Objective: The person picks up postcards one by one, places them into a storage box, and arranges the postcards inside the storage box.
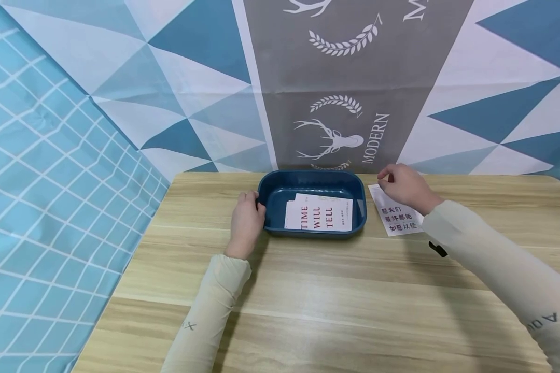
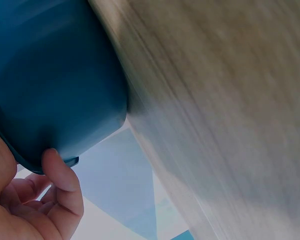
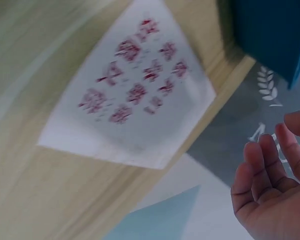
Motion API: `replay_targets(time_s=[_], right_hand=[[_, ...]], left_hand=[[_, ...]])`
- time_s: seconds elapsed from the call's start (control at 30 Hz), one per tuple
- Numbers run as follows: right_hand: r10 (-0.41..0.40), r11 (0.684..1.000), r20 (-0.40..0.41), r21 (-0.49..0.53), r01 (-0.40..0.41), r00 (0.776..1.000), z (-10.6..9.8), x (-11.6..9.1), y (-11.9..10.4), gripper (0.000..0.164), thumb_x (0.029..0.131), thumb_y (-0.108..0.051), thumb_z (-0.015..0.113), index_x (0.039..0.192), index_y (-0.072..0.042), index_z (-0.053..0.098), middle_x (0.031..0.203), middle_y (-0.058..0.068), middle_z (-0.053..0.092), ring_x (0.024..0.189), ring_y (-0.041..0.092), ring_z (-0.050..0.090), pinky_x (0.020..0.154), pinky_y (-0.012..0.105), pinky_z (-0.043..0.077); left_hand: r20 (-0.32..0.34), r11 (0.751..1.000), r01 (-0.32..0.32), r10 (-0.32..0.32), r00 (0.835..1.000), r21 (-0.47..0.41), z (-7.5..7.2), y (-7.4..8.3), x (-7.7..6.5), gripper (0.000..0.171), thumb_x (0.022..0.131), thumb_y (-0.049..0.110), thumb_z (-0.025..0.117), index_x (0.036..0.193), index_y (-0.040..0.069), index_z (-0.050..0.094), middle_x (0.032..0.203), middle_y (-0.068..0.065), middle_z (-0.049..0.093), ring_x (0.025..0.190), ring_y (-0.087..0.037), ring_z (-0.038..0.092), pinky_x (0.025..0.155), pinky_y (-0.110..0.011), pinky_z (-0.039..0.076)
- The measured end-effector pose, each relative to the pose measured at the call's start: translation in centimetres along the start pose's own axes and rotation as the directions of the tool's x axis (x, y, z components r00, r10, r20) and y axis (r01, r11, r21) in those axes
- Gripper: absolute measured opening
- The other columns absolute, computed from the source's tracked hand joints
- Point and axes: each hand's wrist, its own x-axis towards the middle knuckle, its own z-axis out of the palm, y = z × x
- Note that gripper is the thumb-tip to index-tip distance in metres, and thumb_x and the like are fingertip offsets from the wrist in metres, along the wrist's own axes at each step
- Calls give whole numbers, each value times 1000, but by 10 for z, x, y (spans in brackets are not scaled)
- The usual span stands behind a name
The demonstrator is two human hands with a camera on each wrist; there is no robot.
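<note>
A dark blue plastic basin (image 1: 315, 233) stands at the back edge of the wooden table. Its left rim is pinched between the thumb and fingers of my left hand (image 1: 246, 223); the left wrist view shows the fingers curled at the basin's rim. Inside lie white cards (image 1: 319, 212) with red lettering, overlapping. To the right of the basin, a white card (image 1: 389, 215) with red characters lies flat on the table. My right hand (image 1: 403, 186) hovers over its upper part, fingers loosely bent and holding nothing. The right wrist view shows a gap between this hand and the card (image 3: 135, 95).
The wooden table (image 1: 308, 311) runs toward me in front of the basin. Behind it rises a patterned cloth (image 1: 214, 62), with a blue checked cloth (image 1: 42, 207) on the left. A small black item (image 1: 437, 249) shows beside my right sleeve.
</note>
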Motion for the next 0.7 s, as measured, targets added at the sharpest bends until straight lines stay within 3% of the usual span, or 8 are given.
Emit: replay_targets(time_s=[0.47,0.7], right_hand=[[75,997,-28,8,-74,997,9,-16,40,33,91,-19,48,108,8,57,80,15,54,72,25,48,60,30,36],[155,987,-11,34,-154,988,10,-23,53,39,93,-23,44,113,10,52,97,24,55,86,33,50,70,40,40]], left_hand=[[7,1000,13,-13,1000,9,1,-1,-1,29,91,9,52,118,-1,55,107,-17,56,88,-28,58,86,-39,52],[4,1000,11,-11,1000,7,2,-1,1,29,91,9,52,118,-1,56,106,-17,56,87,-28,58,87,-39,52]])
